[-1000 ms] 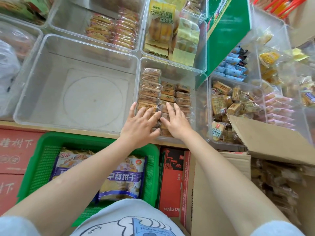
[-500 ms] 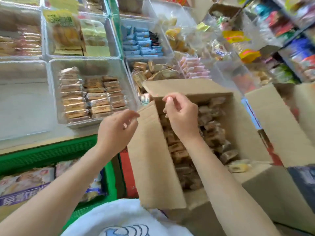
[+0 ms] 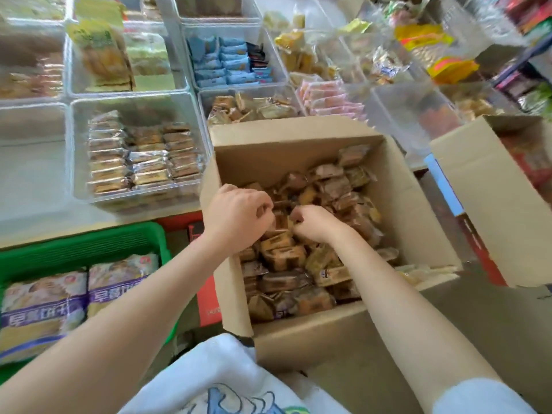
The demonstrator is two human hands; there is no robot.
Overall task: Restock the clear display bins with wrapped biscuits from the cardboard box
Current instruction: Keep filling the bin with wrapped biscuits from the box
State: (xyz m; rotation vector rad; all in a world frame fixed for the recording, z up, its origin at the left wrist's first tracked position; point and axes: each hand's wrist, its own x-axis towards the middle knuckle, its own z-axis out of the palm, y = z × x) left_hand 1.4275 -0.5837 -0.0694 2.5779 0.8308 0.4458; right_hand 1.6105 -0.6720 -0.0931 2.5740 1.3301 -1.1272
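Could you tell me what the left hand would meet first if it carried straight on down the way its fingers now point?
Most likely the wrapped biscuits heaped in the cardboard box; the left hand already looks to touch them, though depth is unclear.

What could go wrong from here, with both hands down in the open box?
1. Both hands, left hand and right hand, dig into loosely heaped wrapped biscuits; a hasty grip could crush or drop some.
2. The cardboard box sits tight against the clear bin; lifting arms may snag its left flap.
3. The bin's biscuits stand in neat rows; dumping a handful would likely disorder them.
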